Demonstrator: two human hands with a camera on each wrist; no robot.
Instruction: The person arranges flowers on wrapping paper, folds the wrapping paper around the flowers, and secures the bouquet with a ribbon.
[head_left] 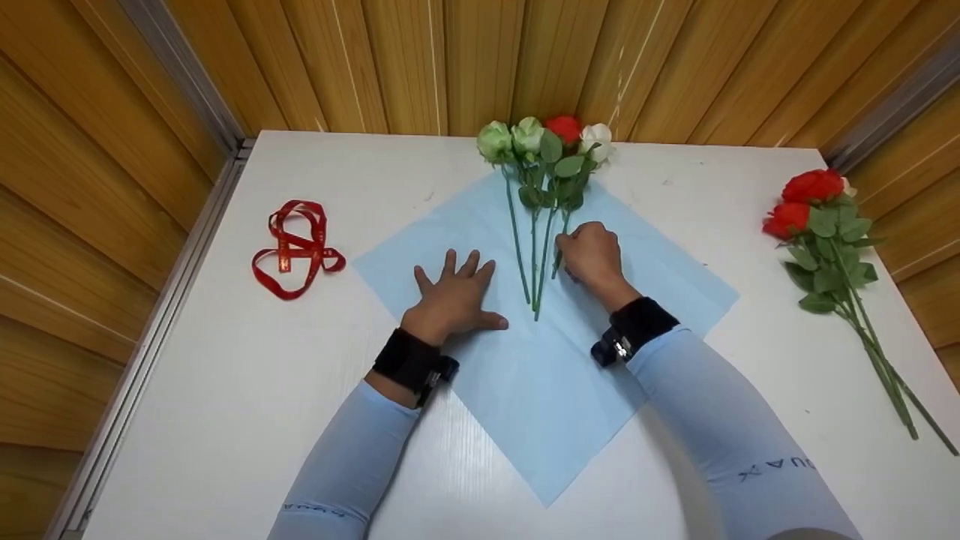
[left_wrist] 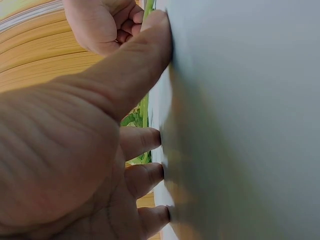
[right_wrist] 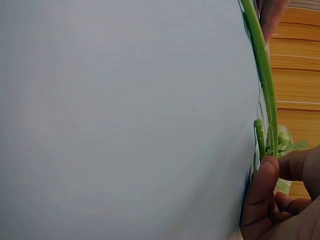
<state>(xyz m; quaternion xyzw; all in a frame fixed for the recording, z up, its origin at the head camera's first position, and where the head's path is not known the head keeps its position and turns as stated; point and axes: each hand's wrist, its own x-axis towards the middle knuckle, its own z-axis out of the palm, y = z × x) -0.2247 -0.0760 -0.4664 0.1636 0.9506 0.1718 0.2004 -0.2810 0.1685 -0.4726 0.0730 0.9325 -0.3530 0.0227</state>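
A square sheet of light blue wrapping paper (head_left: 525, 397) lies cornerwise on the white table. Across its upper part is a row of artificial roses: two pale green roses (head_left: 495, 141), a red rose (head_left: 564, 129) and a white rose (head_left: 598, 141), stems pointing toward me. My left hand (head_left: 451, 304) presses on the paper left of the stems, fingers spread. With thumb and curled fingers, my right hand (head_left: 594, 256) pinches the rightmost, shortest rose stem (right_wrist: 259, 137). Which bloom this stem carries is partly hidden by leaves. In the left wrist view, the left fingertips (left_wrist: 154, 137) touch the paper.
At the left lies a loosely looped red ribbon (head_left: 304, 247). More roses, two of them red (head_left: 814, 185), rest near the table's right edge with long stems toward me. Wood-patterned panels (head_left: 480, 67) stand behind the table and at both sides.
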